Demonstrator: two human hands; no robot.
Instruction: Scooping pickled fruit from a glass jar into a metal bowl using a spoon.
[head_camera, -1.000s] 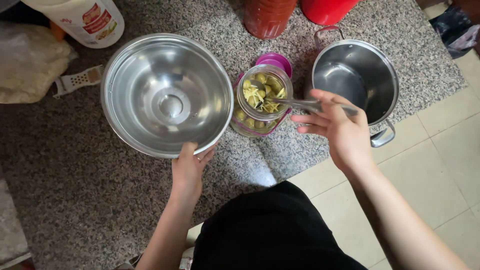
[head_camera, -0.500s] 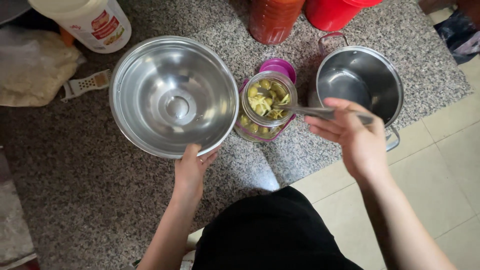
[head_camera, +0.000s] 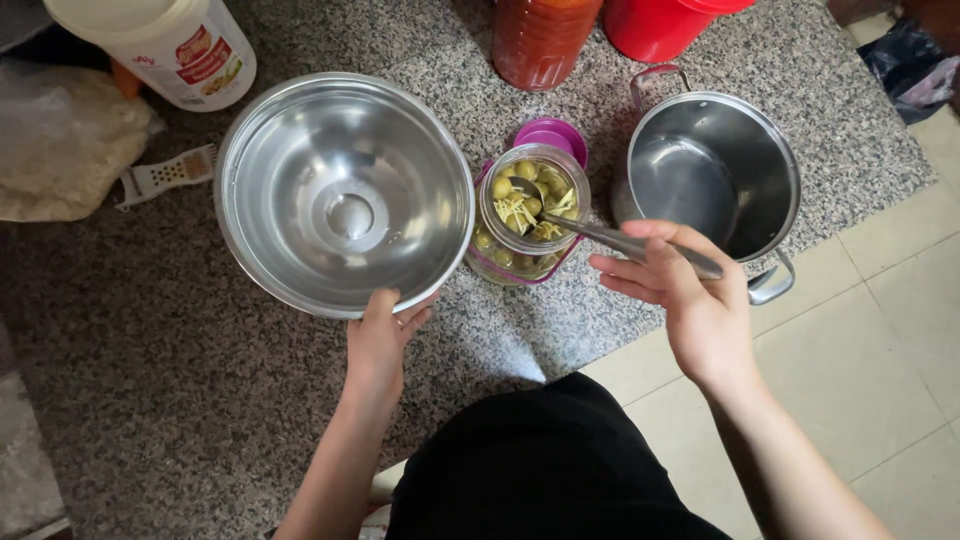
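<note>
My left hand grips the near rim of a large empty steel bowl on the speckled granite counter. My right hand holds a metal spoon by its handle, with the spoon's bowl dipped into an open glass jar of green olives and pale shreds. The jar stands between the big bowl and a steel pot. A purple lid lies just behind the jar.
A white plastic tub, a pale bag and a small white grater sit at the back left. A red-orange bottle and a red container stand at the back. The tiled floor lies right of the counter edge.
The view has shifted slightly. My right hand drew a little nearer and lower with the spoon still in the jar. My left hand stays on the bowl rim.
</note>
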